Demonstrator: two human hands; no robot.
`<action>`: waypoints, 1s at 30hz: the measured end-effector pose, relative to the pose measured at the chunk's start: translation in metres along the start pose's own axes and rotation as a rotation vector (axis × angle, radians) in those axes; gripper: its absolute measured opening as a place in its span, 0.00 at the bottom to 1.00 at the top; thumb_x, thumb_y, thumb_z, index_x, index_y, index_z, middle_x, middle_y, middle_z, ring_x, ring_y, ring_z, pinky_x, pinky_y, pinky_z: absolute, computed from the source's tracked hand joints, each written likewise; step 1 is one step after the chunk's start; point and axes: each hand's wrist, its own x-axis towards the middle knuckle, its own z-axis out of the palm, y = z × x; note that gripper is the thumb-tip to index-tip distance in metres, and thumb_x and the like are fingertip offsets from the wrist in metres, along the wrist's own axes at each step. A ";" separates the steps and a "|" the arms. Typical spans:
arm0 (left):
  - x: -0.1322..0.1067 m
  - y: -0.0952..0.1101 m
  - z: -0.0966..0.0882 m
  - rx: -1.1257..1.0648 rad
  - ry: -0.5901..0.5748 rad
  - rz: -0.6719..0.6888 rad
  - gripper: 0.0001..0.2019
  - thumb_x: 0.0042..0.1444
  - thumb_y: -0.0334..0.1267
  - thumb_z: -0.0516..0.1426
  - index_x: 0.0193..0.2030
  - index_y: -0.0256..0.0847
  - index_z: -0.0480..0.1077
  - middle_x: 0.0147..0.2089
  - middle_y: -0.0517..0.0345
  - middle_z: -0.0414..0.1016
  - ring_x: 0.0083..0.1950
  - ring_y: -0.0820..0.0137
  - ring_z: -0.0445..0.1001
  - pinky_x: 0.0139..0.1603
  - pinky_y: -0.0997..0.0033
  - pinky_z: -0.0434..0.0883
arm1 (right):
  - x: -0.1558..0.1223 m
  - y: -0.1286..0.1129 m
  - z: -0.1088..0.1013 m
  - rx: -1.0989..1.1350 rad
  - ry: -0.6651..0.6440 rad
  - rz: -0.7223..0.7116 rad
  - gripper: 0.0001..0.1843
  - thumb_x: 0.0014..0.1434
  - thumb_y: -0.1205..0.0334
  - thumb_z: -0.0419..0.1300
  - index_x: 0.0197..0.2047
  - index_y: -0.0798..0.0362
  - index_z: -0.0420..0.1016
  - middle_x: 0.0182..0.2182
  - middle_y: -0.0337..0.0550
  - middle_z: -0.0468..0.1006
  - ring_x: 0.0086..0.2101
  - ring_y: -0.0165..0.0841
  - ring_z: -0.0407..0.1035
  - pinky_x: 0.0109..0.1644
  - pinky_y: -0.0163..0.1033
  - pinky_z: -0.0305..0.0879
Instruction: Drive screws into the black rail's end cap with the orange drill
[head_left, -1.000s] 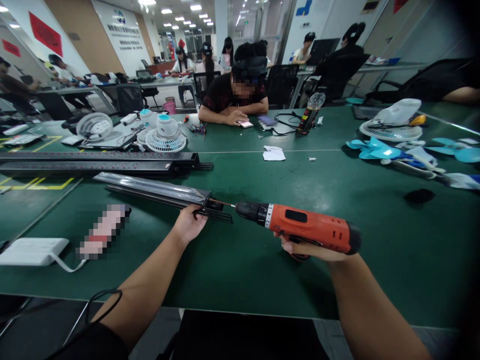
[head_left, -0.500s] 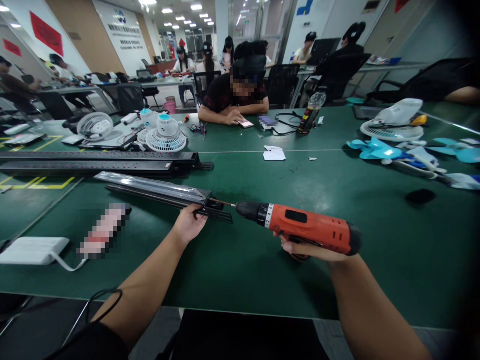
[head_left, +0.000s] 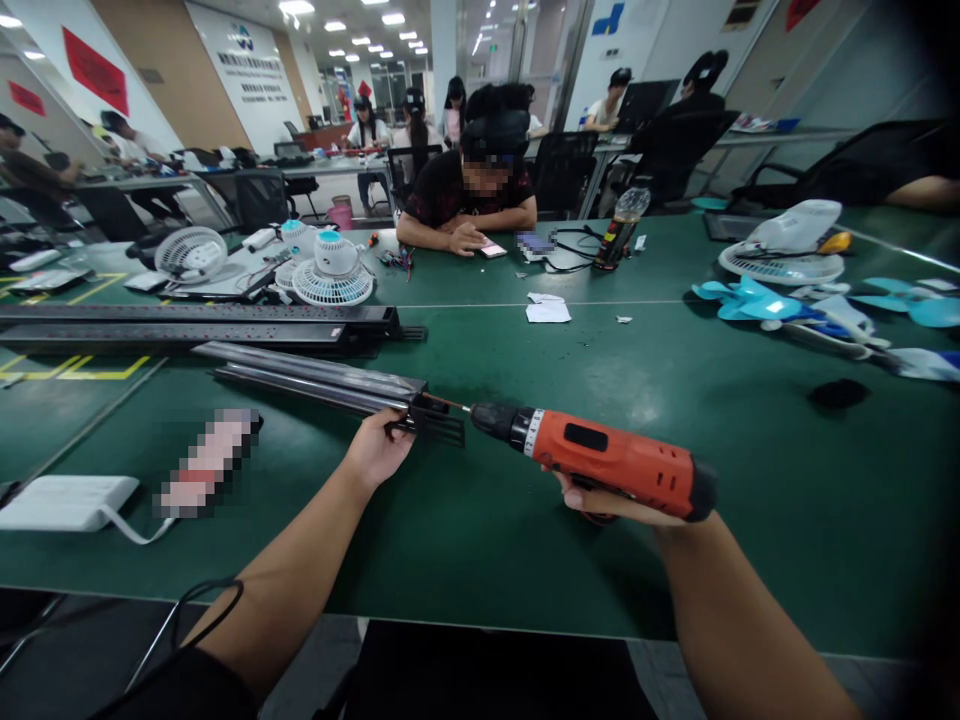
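Observation:
My left hand [head_left: 381,452] is closed around the near end of a long black metal rail assembly [head_left: 315,383], which slants away to the left above the green table [head_left: 480,540]. A slotted black piece juts out of that end past my fingers. In my right hand [head_left: 600,500] is an orange and black cordless drill [head_left: 615,460], gripped by its handle and pointing left. Its long thin bit [head_left: 448,402] meets the end face of the rail; the exact contact spot is too small to make out.
More long black rails [head_left: 187,325] lie behind on the left. Fan parts [head_left: 331,270] stand beyond them, with blue fan blades [head_left: 750,298] at right. A white box with a cable [head_left: 71,500] sits near left. Across the table a person [head_left: 469,190] leans over a phone; a bottle [head_left: 622,230] stands nearby.
The drill's rear end has dipped slightly and shifted a little left, while its bit stays at the rail's end. The rail has turned slightly in my left hand.

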 end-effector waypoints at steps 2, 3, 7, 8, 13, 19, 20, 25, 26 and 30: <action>0.001 -0.001 0.000 0.016 0.013 0.003 0.11 0.49 0.16 0.54 0.26 0.35 0.69 0.23 0.63 0.67 0.17 0.84 0.54 0.19 0.85 0.61 | 0.006 0.003 0.004 -0.008 -0.035 -0.144 0.14 0.71 0.49 0.67 0.40 0.49 0.73 0.30 0.36 0.74 0.28 0.29 0.70 0.34 0.36 0.74; 0.002 -0.001 0.000 0.026 0.026 0.004 0.11 0.50 0.16 0.54 0.26 0.35 0.69 0.23 0.63 0.67 0.17 0.84 0.54 0.19 0.85 0.61 | 0.009 0.005 0.007 0.022 -0.027 -0.193 0.16 0.70 0.47 0.68 0.40 0.49 0.72 0.29 0.34 0.71 0.26 0.28 0.67 0.32 0.34 0.72; 0.005 -0.001 -0.002 0.051 0.028 0.010 0.10 0.51 0.17 0.55 0.28 0.34 0.72 0.28 0.58 0.74 0.19 0.84 0.59 0.19 0.86 0.62 | 0.010 0.014 0.014 0.020 0.011 -0.226 0.23 0.67 0.39 0.69 0.39 0.49 0.71 0.28 0.31 0.67 0.24 0.26 0.60 0.31 0.34 0.68; 0.006 -0.001 -0.003 0.056 0.021 0.009 0.10 0.52 0.17 0.55 0.29 0.33 0.73 0.29 0.56 0.76 0.19 0.83 0.61 0.19 0.86 0.62 | 0.009 0.015 0.015 0.012 0.022 -0.238 0.23 0.67 0.38 0.69 0.39 0.49 0.72 0.28 0.31 0.67 0.24 0.26 0.60 0.31 0.34 0.67; 0.009 -0.001 -0.009 0.105 -0.055 -0.028 0.10 0.53 0.19 0.56 0.34 0.32 0.78 0.33 0.50 0.81 0.26 0.76 0.73 0.25 0.80 0.71 | 0.003 0.015 0.013 -0.046 0.024 -0.202 0.20 0.68 0.41 0.69 0.43 0.49 0.73 0.29 0.33 0.70 0.26 0.28 0.64 0.31 0.35 0.69; 0.012 -0.004 -0.015 0.124 -0.126 -0.005 0.11 0.55 0.23 0.58 0.40 0.33 0.81 0.43 0.46 0.86 0.47 0.61 0.85 0.53 0.65 0.82 | 0.004 0.008 0.011 -0.037 0.036 -0.133 0.22 0.64 0.40 0.73 0.41 0.49 0.74 0.29 0.35 0.73 0.26 0.29 0.66 0.31 0.37 0.72; 0.013 -0.004 -0.016 0.124 -0.121 0.000 0.11 0.54 0.23 0.59 0.40 0.34 0.81 0.42 0.47 0.86 0.47 0.61 0.85 0.52 0.65 0.82 | 0.004 0.005 0.011 -0.029 0.032 -0.108 0.21 0.63 0.41 0.74 0.40 0.49 0.74 0.29 0.35 0.73 0.26 0.30 0.66 0.31 0.38 0.73; 0.014 -0.005 -0.017 0.123 -0.066 0.004 0.11 0.54 0.22 0.58 0.40 0.32 0.80 0.41 0.45 0.86 0.44 0.62 0.85 0.47 0.68 0.82 | 0.007 -0.017 0.008 0.088 -0.025 0.184 0.13 0.61 0.56 0.72 0.35 0.49 0.72 0.26 0.34 0.71 0.23 0.29 0.65 0.28 0.38 0.71; 0.014 -0.005 -0.018 0.119 -0.058 0.003 0.12 0.53 0.21 0.57 0.41 0.32 0.80 0.41 0.45 0.85 0.44 0.62 0.85 0.46 0.69 0.82 | 0.008 -0.021 0.008 0.110 -0.047 0.252 0.12 0.60 0.58 0.71 0.34 0.49 0.71 0.25 0.34 0.71 0.23 0.29 0.65 0.28 0.37 0.71; 0.015 -0.004 -0.020 0.105 -0.048 -0.008 0.16 0.52 0.19 0.57 0.45 0.32 0.80 0.43 0.45 0.85 0.46 0.61 0.85 0.46 0.69 0.83 | 0.008 -0.027 0.006 0.123 -0.119 0.415 0.07 0.59 0.63 0.66 0.32 0.51 0.70 0.23 0.33 0.71 0.23 0.28 0.67 0.26 0.35 0.69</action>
